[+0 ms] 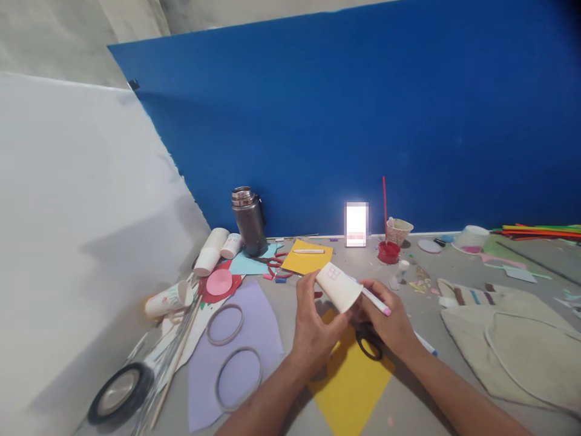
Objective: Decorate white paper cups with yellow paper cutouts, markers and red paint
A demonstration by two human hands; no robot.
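Note:
My left hand [313, 327] grips a white paper cup [340, 289], tilted on its side, with a small pink window-like grid drawn near its base. In my right hand [385, 318] is a white marker [374, 300] with a pink end, held close along the cup's right side. Part of the right fingers is hidden behind the cup. Under both hands lies a yellow paper sheet [358, 387], and on it the black handle of a pair of scissors [370, 346] shows. A pen with a blue end [426, 344] lies by my right wrist.
On the left are purple paper [254, 321] with two rings, black tape [120, 393] and stacked cups [212, 251]. A dark flask [249, 221], a lit screen [356, 224] and a red paint pot [389, 253] stand behind. A cloth bag [463, 357] lies right.

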